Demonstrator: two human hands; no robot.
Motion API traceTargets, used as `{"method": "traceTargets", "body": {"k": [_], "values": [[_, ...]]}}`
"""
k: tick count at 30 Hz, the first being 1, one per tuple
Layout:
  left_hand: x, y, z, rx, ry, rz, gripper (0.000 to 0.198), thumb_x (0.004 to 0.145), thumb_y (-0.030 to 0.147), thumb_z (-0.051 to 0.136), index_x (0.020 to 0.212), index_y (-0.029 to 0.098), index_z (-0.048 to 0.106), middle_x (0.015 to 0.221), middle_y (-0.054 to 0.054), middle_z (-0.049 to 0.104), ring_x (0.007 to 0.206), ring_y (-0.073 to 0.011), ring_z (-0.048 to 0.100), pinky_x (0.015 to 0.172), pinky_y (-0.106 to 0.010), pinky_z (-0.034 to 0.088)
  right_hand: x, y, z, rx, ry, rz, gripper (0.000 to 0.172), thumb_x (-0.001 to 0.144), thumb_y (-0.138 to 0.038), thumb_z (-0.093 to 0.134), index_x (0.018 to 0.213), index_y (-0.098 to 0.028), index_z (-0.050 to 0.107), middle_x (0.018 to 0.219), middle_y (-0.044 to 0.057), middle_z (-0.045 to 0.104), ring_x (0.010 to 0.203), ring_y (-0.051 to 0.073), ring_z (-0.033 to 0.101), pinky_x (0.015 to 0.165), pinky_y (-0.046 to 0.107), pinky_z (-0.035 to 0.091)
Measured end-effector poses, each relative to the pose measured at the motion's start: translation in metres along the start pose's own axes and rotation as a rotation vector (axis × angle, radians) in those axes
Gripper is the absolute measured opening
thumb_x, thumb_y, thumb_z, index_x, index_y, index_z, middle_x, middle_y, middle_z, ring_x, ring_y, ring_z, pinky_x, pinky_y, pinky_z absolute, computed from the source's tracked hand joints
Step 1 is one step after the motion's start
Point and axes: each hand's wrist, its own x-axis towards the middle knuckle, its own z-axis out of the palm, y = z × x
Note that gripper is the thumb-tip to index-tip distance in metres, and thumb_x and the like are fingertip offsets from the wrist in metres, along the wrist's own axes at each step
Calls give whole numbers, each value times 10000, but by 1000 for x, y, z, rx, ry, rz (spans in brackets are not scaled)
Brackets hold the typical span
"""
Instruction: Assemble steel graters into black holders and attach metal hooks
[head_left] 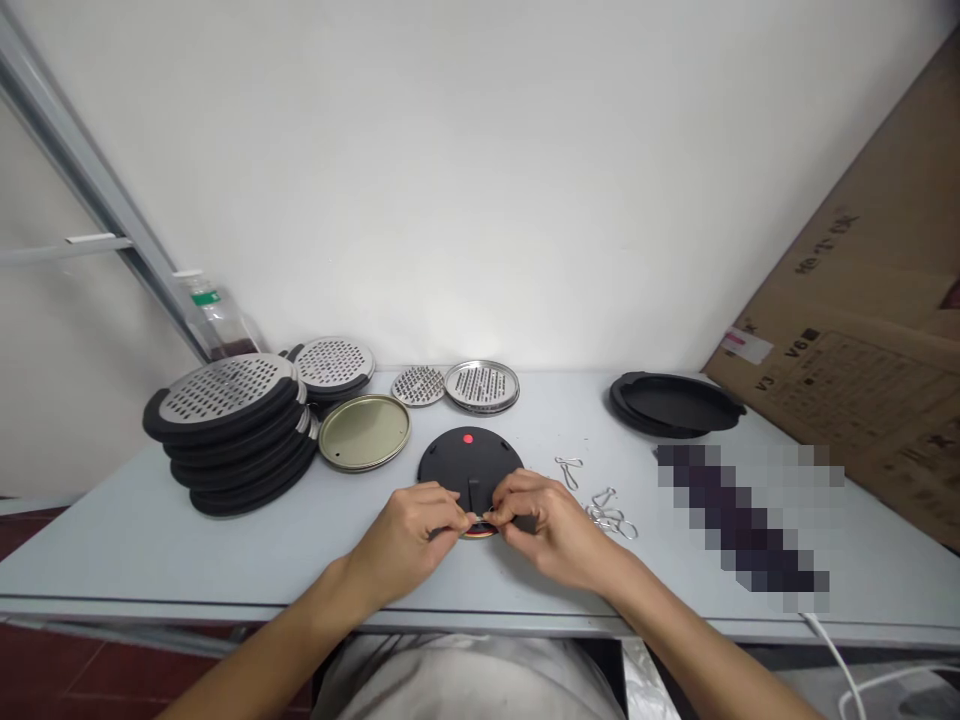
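Note:
A round black disc point(457, 458) with a red dot near its far edge lies on the table in front of me. At its near edge, my left hand point(426, 525) and my right hand point(541, 520) meet, fingertips pinched on a small metal wire piece between them. The wire is mostly covered by my fingers. A bit of yellow and red rim shows under the fingertips. Several bent wire clips point(609, 515) lie to the right of my right hand.
Stacked black-rimmed graters point(240, 440) stand at the left, near a gold-coloured lid point(365, 432). Perforated metal discs point(482, 386) lie behind the black disc. Black trays point(675, 405) and a cardboard box point(862, 330) are at the right. A blurred dark object point(739, 525) lies nearer.

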Motion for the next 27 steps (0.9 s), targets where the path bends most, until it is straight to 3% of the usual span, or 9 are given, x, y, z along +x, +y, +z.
{"method": "traceTargets", "body": {"k": [6, 10, 14, 16, 21, 24, 27], "values": [[1, 5, -3, 23, 11, -101, 180, 898, 98, 593, 802, 192, 712, 713, -17, 695, 736, -159, 664, 803, -305, 543, 0, -1, 0, -9, 32, -10, 215, 808, -29, 599, 822, -211, 712, 832, 34, 694, 776, 172, 626, 710, 302, 494], [2, 6, -4, -32, -20, -173, 159, 871, 75, 610, 894, 205, 700, 807, -7, 710, 752, -142, 655, 721, -249, 518, 0, -3, 0, 0, 50, -6, 182, 858, -71, 603, 851, -219, 710, 855, 39, 695, 817, 179, 632, 734, 312, 506], [5, 8, -7, -90, -54, -266, 247, 834, 67, 635, 1027, 219, 666, 821, 13, 708, 746, -136, 660, 723, -235, 524, 1, -3, -1, 15, 53, 34, 159, 863, -93, 620, 866, -225, 708, 1016, 61, 689, 907, 185, 648, 777, 316, 525], [11, 11, -13, -93, -97, -291, 212, 832, 70, 640, 975, 219, 685, 806, 21, 711, 736, -134, 660, 705, -227, 516, 1, -2, -2, 30, 45, 33, 175, 858, -82, 618, 879, -229, 710, 1057, 62, 688, 946, 190, 649, 808, 324, 526], [30, 14, -33, -120, -252, -266, 138, 853, 124, 667, 910, 225, 742, 861, 12, 747, 811, -150, 670, 758, -240, 506, 1, -3, 0, 36, 68, -3, 205, 835, -41, 597, 858, -223, 690, 900, 40, 705, 881, 190, 636, 770, 329, 521], [35, 12, -34, -104, -225, -267, 115, 869, 147, 663, 886, 226, 744, 886, 5, 743, 866, -160, 656, 808, -259, 497, 0, -4, 1, 25, 88, -14, 211, 816, -29, 601, 846, -222, 679, 888, 37, 701, 865, 190, 631, 750, 326, 519], [32, 9, -28, -141, -174, -311, 80, 863, 183, 673, 864, 216, 746, 835, -1, 726, 786, -153, 651, 726, -243, 507, -1, -3, 1, 22, 92, -33, 215, 822, -31, 595, 850, -226, 681, 886, 38, 701, 858, 189, 630, 749, 327, 521]]}}
